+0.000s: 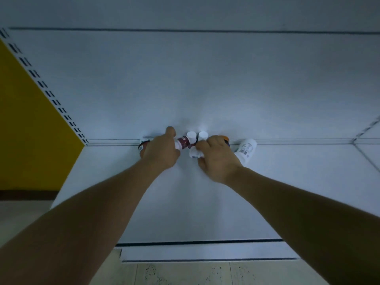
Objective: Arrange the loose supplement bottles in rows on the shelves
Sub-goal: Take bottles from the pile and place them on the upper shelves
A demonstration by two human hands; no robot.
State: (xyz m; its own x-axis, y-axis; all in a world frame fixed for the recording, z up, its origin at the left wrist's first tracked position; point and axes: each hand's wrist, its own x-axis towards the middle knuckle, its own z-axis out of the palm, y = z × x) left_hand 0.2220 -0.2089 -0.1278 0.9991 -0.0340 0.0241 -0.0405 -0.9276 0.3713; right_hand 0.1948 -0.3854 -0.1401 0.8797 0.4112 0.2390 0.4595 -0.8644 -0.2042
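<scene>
The head camera looks along a white metal shelf (205, 202) to a white back panel (205, 79). A slotted upright (47, 89) stands at the panel's left edge, with a yellow wall (26, 120) beyond it. Speckled floor tiles (185, 274) show below the shelf's front lip, and the light is dim.

The supplement bottles cluster at the rear, against the panel. The left hand (162, 151) curls round a red-labelled bottle (183, 141) that tilts with its white cap to the right. The right hand (218, 159) curls over a small white bottle (195, 153), and an orange cap (225, 138) peeks out behind it. A white cap (202, 135) stands between the hands. At right a barcoded white bottle (245, 150) lies on its side, its print too small to read. A dark-labelled bottle (142, 144) shows left of the left hand.
</scene>
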